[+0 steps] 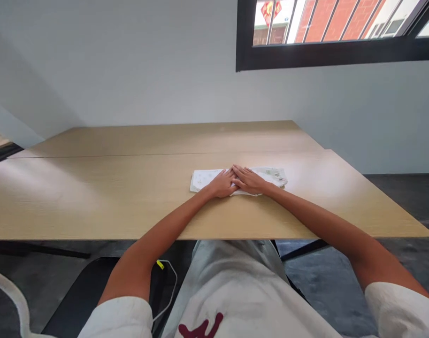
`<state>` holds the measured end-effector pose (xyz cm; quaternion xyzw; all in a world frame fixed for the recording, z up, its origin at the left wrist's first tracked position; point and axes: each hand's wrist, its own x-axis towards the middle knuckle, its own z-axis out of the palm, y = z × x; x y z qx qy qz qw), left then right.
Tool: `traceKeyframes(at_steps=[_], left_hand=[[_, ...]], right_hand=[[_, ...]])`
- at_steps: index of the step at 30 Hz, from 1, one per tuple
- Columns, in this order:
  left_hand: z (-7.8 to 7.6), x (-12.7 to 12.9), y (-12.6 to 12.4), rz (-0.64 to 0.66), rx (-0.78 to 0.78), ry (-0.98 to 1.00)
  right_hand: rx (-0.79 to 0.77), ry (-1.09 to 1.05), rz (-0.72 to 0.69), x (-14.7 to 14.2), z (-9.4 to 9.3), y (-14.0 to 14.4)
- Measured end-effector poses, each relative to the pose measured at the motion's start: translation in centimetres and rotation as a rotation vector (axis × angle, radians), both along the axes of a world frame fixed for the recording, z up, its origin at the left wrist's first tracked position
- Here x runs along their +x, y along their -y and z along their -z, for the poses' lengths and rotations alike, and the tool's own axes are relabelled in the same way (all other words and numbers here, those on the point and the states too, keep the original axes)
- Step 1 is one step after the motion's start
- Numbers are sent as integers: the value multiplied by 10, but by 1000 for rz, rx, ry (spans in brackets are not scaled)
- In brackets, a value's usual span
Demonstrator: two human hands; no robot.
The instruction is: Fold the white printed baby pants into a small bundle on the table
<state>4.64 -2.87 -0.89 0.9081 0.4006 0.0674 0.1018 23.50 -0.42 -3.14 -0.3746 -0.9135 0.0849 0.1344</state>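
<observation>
Both hands lie flat on a folded white cloth (pixel 204 179) that rests on a light wooden table (pixel 95 197). The left hand (pixel 222 183) is spread palm-down, fingers extended and pressed onto the cloth's middle. The right hand (pixel 248 180) is likewise spread flat, its fingertips crossing just over those of the left, so the 2 hands meet near the cloth's centre.

The cloth sits slightly right of the table's middle, nearer the front edge than the far one. Its left end shows bare beyond the left hand; its right end, with a faint printed pattern, sticks out past the right wrist. A bare strip of tabletop separates the cloth from the near edge.

To the left, the tabletop runs wide and bare; to the right there is less room before the table's angled edge. A seam (pixel 130 154) crosses the table behind the cloth. Beyond stands a pale wall (pixel 130 61), with a dark-framed window (pixel 327 54) at the upper right.
</observation>
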Motion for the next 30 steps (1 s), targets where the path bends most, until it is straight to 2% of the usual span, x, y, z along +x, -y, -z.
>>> traceKeyframes(at_steps=[7,12,18,25,30], left_hand=[[9,-4,-25,-31,13,-45],[9,-3,-59,-104,1,-95],[11,-2,-91,-143,-8,-94],[11,-13,-103,-226,-30,-53],[9,-32,-106,-331,-42,-54]], right_hand=[[-17,72,74,11,3,-17],[-16,144,130,8,-1,-50],[-5,95,142,3,-3,-81],[-18,92,110,13,-1,-93],[-70,68,187,32,2,-108]])
